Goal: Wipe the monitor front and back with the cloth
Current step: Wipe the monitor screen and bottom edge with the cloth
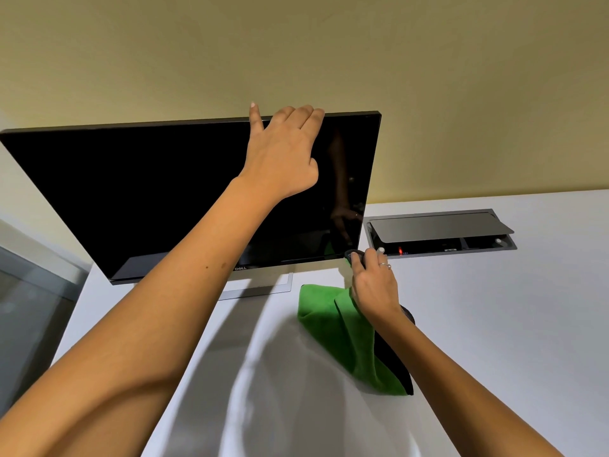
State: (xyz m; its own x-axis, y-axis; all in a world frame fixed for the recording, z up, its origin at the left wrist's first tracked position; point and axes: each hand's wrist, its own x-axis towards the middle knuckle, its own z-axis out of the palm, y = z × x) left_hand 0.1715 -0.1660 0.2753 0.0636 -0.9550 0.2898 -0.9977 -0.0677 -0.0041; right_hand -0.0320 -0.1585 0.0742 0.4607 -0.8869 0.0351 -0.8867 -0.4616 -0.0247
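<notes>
monitor [148, 199] back hidden, stand [260, 286] mostly covered by left forearm, left hand [283, 153] fingertips behind top edge, cloth [346, 328] partly under right hand [374, 285] at 5 o'clock

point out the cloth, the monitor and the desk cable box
cloth [333, 319], head view, on its green folded middle
monitor [148, 192], head view, on the dark screen
desk cable box [438, 227], head view, on its grey raised lid

dark-screened monitor [148, 192] stands tilted on the desk, green cloth [333, 324] hanging crumpled below its lower right corner.
</notes>
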